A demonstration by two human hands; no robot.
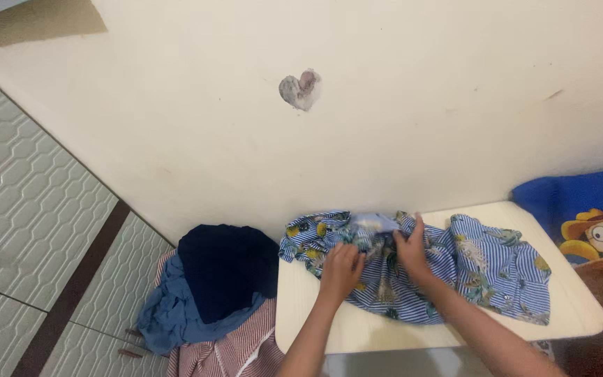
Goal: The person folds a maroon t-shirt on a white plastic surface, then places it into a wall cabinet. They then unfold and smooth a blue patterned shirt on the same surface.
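A blue-and-white striped shirt with a leaf print (486, 269) lies crumpled on a small cream table (581, 307). My left hand (341, 269) presses on the cloth near the collar, fingers curled into it. Just to its right, my right hand (411, 250) pinches a fold of the same shirt. The two hands are close together over the shirt's left half, and its right half spreads loose toward the table's right edge.
Left of the table sits a pile of clothes: a dark navy garment (228, 269), a lighter blue one (169, 314) and a red-striped cloth (232, 349). A cream wall (385, 139) stands right behind. A blue cartoon-print cushion (587, 216) lies at the right. Tiled floor (29, 209) is at left.
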